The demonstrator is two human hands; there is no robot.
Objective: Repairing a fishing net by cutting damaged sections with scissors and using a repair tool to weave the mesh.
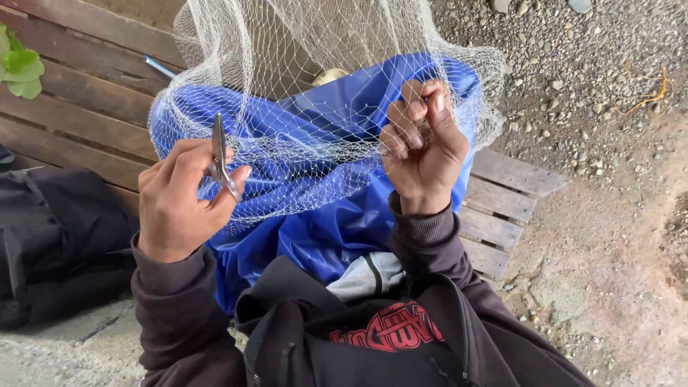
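White mesh netting was draped over a blue tarp-like sheet that covered the person's lap, and it bunched up toward 12 o'clock where it ran out of the top of the shot. So here's how the hands sat.

Left hand, at about 9 o'clock from the middle, was curled shut around a small pair of metal scissors. Blades pointed up and looked closed, poking right against the net. The thumb and fingers were wrapped through the handles, so that hand was pinching the scissors and nothing else as far as I could tell.

Right hand, around 2 o'clock, was pressed together on a bit of the netting, fingertips gathered and pinching a fold of mesh up off the sheet. Knuckles faced the camera, so I couldn't see the exact strand being held.

Both sleeves were dark brown, and a black hoodie with a red print sat at 6 o'clock.

Everything rested over a wooden slatted worktop, planks running off toward 10 o'clock. A black bag lay at 8 o'clock on the planks, a green leaf peeked in at 10 o'clock, and gravel ground filled the 3 o'clock side, with a scrap of orange string on it.
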